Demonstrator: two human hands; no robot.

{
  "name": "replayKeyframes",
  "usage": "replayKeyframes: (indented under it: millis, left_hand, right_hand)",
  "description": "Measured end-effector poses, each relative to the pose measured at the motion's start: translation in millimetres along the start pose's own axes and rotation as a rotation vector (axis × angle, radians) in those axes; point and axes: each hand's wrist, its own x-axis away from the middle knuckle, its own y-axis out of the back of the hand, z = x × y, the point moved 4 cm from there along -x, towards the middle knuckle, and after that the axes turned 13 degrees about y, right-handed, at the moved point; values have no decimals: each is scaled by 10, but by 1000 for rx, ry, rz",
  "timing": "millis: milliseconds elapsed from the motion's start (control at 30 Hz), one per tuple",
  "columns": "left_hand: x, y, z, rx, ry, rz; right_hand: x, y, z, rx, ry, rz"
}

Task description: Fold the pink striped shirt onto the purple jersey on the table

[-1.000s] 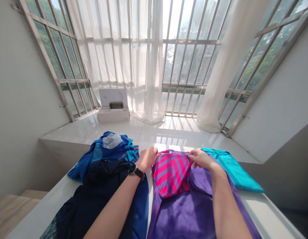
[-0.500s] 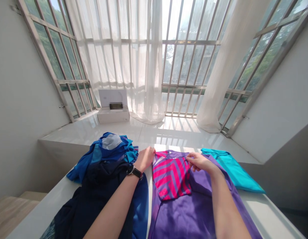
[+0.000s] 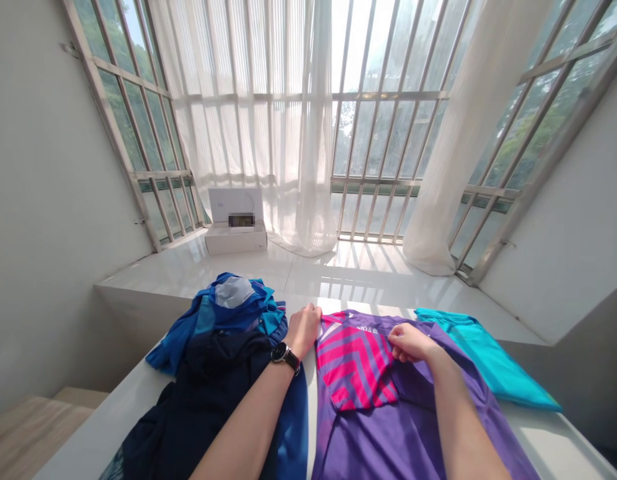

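Note:
A purple shirt [image 3: 373,443] lies spread over the white table, with a pink-and-purple striped sleeve [image 3: 356,370] folded across its upper part. My left hand [image 3: 304,328], with a black watch [image 3: 283,355] on its wrist, pinches the shirt's far left corner. The fingers of my right hand [image 3: 411,342] are closed on the purple fabric beside the striped sleeve's far right end. Left of the shirt is a heap of dark navy clothing [image 3: 223,380] and blue clothing [image 3: 186,327]. To the right lies a folded teal garment [image 3: 493,360].
Behind the table runs a glossy white window ledge [image 3: 308,273]. An opened white box [image 3: 236,241] stands on it. Sheer curtains [image 3: 298,147] hang before barred windows. A pale wooden surface [image 3: 31,427] shows at lower left.
The view has shifted, so everything sits slightly further right and lower. White lettering near the shirt's collar now shows more. Both hands stay closed on the shirt.

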Motion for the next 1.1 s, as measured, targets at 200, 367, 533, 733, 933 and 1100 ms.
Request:
replayKeyframes:
  millis: [200,367,533,733,933,1100]
  left_hand:
    - [-6,-25,-5,-6,0,4]
    - [-23,-26,-10,0,5,-12]
    - [-22,-37,1,3,16,-12]
    - [-40,-95,17,16,24,8]
    - [-13,-77,29,61,13,-12]
    - [-26,-82,52,85,18,-36]
  right_hand:
    - [-56,27,-55,101,4,-24]
    - [-66,54,-67,161,22,-28]
    - [-66,45,-51,218,34,-38]
    - [-97,42,-41,231,54,-70]
    - [-157,36,-79,227,84,-115]
    - [-161,38,-54,217,145,-181]
